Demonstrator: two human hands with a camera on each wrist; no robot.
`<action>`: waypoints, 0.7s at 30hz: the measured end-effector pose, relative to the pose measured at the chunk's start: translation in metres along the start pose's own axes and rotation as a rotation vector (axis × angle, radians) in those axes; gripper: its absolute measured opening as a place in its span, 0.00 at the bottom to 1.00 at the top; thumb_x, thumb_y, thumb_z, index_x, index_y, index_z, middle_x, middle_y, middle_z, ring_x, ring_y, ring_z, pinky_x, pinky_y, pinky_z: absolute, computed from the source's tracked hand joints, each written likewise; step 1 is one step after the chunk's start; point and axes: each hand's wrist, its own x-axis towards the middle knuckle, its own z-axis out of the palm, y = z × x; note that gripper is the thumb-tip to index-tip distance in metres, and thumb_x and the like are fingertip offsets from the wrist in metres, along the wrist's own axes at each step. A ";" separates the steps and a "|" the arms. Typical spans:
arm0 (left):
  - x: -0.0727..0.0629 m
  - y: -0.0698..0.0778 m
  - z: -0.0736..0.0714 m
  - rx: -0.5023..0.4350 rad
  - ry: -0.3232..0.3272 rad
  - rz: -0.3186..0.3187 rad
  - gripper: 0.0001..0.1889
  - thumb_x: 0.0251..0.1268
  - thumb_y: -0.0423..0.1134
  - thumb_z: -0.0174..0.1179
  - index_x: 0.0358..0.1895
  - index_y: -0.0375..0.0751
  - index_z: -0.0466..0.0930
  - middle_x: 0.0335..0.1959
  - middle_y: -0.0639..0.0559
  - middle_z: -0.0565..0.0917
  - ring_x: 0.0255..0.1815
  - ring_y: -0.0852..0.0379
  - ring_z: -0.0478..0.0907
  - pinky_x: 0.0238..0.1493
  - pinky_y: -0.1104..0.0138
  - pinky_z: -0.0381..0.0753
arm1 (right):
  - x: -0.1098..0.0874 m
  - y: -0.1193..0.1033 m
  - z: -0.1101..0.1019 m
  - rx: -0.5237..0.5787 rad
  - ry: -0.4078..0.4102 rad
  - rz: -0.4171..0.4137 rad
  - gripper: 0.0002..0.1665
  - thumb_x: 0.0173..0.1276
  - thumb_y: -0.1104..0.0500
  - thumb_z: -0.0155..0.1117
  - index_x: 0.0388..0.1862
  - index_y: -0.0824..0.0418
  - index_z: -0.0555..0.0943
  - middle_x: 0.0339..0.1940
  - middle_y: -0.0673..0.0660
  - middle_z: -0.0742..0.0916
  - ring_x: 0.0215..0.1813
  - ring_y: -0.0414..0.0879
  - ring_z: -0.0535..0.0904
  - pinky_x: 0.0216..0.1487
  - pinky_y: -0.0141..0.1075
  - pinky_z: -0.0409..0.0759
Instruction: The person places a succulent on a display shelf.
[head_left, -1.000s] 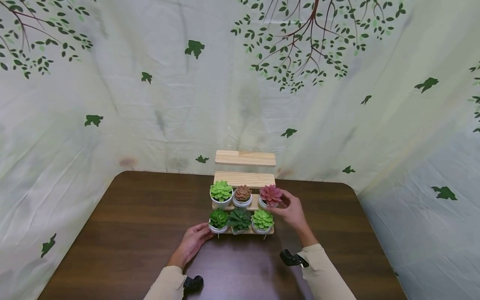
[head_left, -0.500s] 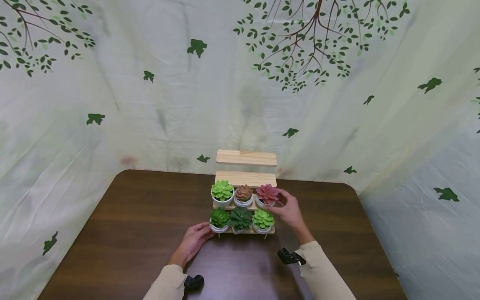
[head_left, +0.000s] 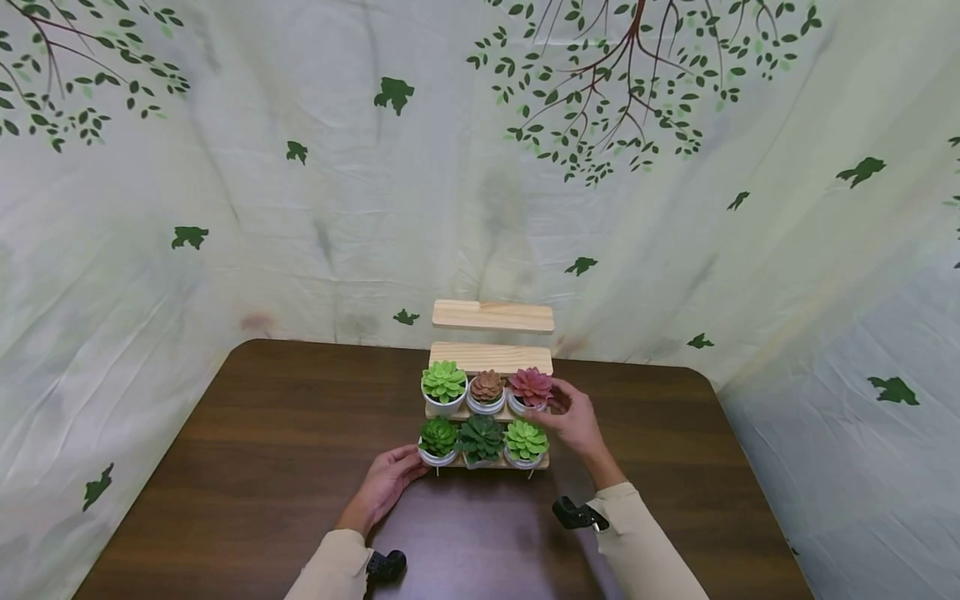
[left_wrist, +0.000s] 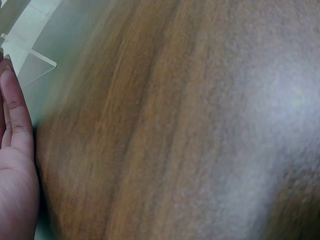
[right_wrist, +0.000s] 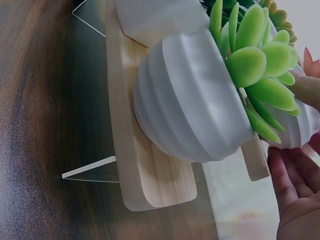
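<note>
A tiered wooden plant stand (head_left: 491, 358) holds several small white pots of succulents on its two lower shelves. My right hand (head_left: 574, 422) holds the pot of the red succulent (head_left: 531, 386) at the right end of the second shelf. The right wrist view shows the thumb and fingers around this ribbed white pot (right_wrist: 295, 127), partly hidden behind a lime-green succulent (right_wrist: 262, 60). My left hand (head_left: 386, 487) lies at the left end of the lowest shelf, fingertips right by the pot of a green succulent (head_left: 438, 437). In the left wrist view its fingers are fairly straight.
A brown succulent (head_left: 487, 386) and a bright green one (head_left: 443, 381) share the second shelf. A dark green succulent (head_left: 481, 437) stands in the middle of the lowest. The stand rests on a brown table (head_left: 300, 400) before a leaf-patterned cloth (head_left: 450, 208).
My right hand has moved the red succulent's pot left along the second shelf, closer to the brown one. The left hand has stayed in place.
</note>
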 end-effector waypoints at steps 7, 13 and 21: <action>0.002 -0.001 0.000 0.005 0.017 -0.016 0.11 0.71 0.25 0.49 0.41 0.40 0.81 0.38 0.54 0.84 0.42 0.61 0.82 0.49 0.69 0.81 | 0.000 -0.002 -0.002 0.020 -0.020 -0.011 0.35 0.55 0.73 0.71 0.62 0.74 0.70 0.58 0.71 0.77 0.61 0.62 0.74 0.64 0.51 0.71; 0.001 -0.004 -0.002 0.007 0.028 -0.005 0.11 0.70 0.25 0.50 0.40 0.41 0.81 0.38 0.54 0.83 0.41 0.61 0.82 0.49 0.69 0.81 | -0.001 0.007 -0.002 0.103 0.021 0.012 0.36 0.53 0.74 0.71 0.62 0.73 0.69 0.59 0.72 0.76 0.62 0.63 0.73 0.65 0.51 0.70; 0.002 -0.003 0.001 -0.022 0.077 -0.002 0.10 0.70 0.24 0.49 0.43 0.38 0.80 0.38 0.54 0.83 0.41 0.61 0.82 0.48 0.69 0.81 | 0.001 0.041 -0.015 0.128 0.099 -0.072 0.33 0.58 0.73 0.68 0.62 0.72 0.69 0.60 0.72 0.76 0.61 0.63 0.74 0.61 0.44 0.76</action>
